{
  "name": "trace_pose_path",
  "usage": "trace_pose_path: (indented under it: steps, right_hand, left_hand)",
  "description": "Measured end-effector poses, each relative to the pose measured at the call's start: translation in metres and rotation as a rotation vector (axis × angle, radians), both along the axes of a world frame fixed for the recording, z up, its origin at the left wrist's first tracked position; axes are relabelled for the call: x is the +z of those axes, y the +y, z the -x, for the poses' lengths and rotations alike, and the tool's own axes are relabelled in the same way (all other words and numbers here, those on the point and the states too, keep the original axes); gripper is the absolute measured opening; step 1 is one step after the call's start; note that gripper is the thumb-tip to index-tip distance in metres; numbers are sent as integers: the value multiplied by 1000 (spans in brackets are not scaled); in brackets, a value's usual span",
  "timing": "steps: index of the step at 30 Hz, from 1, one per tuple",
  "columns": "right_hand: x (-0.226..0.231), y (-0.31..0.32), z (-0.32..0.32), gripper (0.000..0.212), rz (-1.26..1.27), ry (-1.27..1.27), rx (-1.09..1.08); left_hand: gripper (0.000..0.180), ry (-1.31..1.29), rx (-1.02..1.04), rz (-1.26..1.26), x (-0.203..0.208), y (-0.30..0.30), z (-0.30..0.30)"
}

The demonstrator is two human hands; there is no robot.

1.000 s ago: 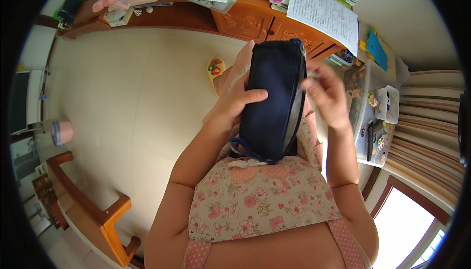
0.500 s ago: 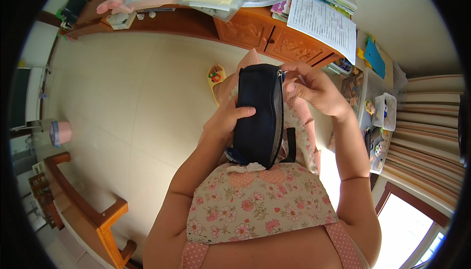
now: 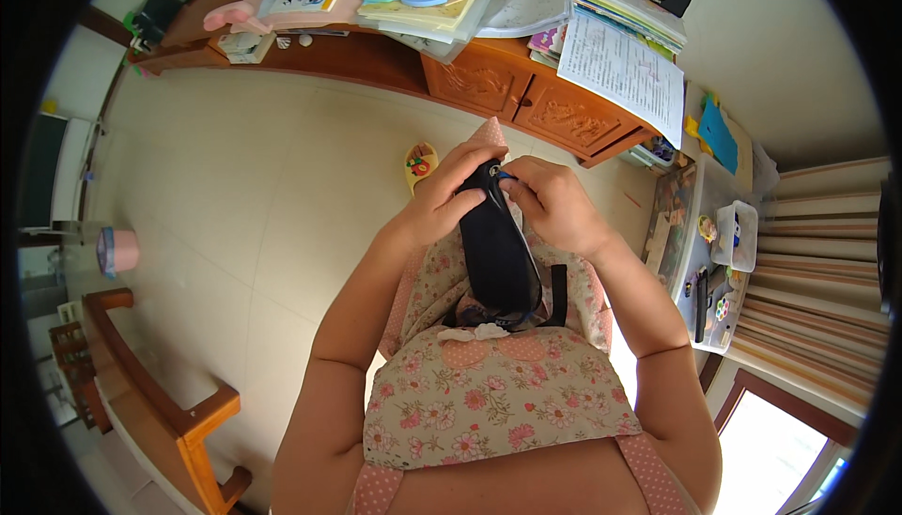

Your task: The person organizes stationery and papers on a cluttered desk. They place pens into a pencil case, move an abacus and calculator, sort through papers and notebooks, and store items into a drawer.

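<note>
1. While your left hand (image 3: 442, 197) grips the far end of a dark zippered pouch (image 3: 498, 266), thumb on its upper face, your right hand (image 3: 558, 201) pinches a small blue tab (image 3: 508, 176) beside the metal zipper pull (image 3: 494, 169).
2. The pouch sits over your lap, in front of your floral dress (image 3: 503, 397).
3. Zip handling looks underway; how much is open or left unfastened, you cannot tell.
4. Its long axis runs away from your waist, far end leaning slightly left, toward the carved wooden cabinet (image 3: 568, 120).
</note>
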State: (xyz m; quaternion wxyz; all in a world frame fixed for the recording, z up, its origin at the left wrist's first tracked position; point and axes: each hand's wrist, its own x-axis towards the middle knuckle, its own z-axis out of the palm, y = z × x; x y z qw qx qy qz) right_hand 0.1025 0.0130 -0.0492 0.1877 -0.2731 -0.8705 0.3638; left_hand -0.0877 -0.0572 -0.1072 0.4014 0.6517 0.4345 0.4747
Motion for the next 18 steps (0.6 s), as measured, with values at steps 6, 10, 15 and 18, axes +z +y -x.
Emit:
trace_pose_path:
  steps: [6,10,15,18]
  right_hand:
    - [0,0,3,15,-65,-24,-67]
    - [-3,-4,2,7,-344,-170,-4]
    - [-5,-7,-5,10,-605,-136,77]
    - [-5,-21,-16,15,-604,-180,171]
  left_hand:
    - [26,-8,-31,62,5,9,9]
    - [15,-26,120,80,-5,10,6]
    - [14,-45,195,-25,-18,4,-2]
    - [15,-308,392,121,-27,6,4]
